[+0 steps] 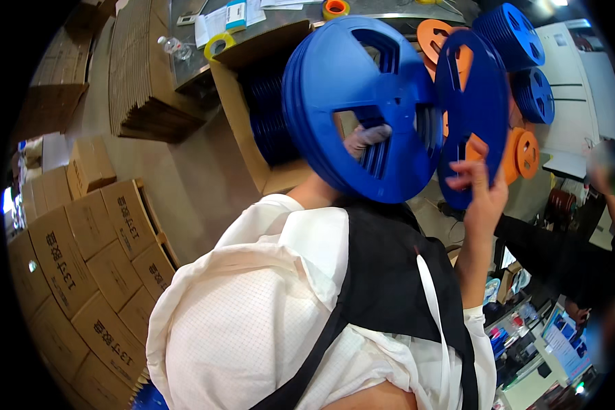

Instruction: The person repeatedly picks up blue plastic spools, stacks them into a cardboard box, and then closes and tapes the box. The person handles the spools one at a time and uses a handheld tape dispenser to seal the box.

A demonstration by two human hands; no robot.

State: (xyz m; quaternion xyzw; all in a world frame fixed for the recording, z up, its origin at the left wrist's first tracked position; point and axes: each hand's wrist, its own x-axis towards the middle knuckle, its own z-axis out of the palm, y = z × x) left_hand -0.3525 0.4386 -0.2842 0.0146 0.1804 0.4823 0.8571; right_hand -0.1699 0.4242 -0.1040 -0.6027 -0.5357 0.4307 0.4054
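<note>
While blue reels fill the space in front of me, plenty else crowds around them. On my far left, a metal table [188, 70] carries a plastic bottle [174, 48], a yellow tape roll [210, 48] and some papers [210, 27]. Nearer on the left stand a pile of flattened cardboard [131, 72] and, closer still, stacked cartons [92, 260]. An open box [236, 116] with more blue reels inside [270, 119] sits just beyond the stack I hold, which covers much of its right side. Orange reels [527, 154] and further blue stacks [509, 34] stand on the far right, some of the orange ones partly hidden by my single blue reel [476, 113]. Nearer on the right is another person [574, 253] in dark clothes. My left hand [367, 139] grips the stack of blue reels [369, 89] from the near side, its bent fingers showing through a slot. My right hand [484, 188] (a little blurred) is raised, its fingers bent around the lower slot of the single reel, gripping it upright just beside the stack.
</note>
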